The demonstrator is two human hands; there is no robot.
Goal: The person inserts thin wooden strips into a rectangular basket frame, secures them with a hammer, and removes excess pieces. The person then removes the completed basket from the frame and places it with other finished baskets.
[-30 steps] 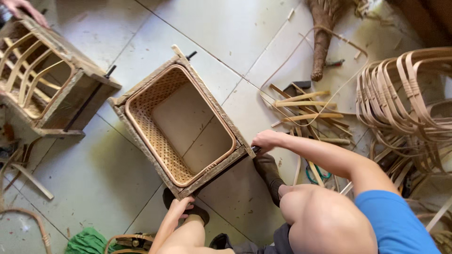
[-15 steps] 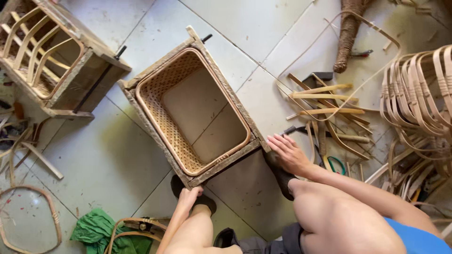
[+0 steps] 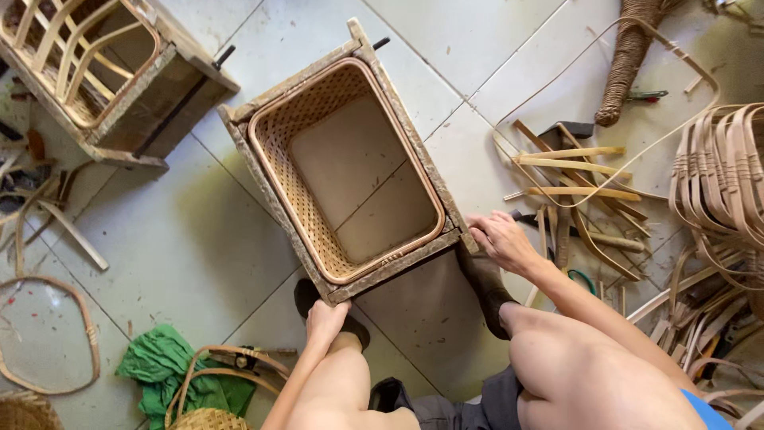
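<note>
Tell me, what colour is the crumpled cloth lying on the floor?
Green. The crumpled cloth shows in the head view, bottom left.
</note>
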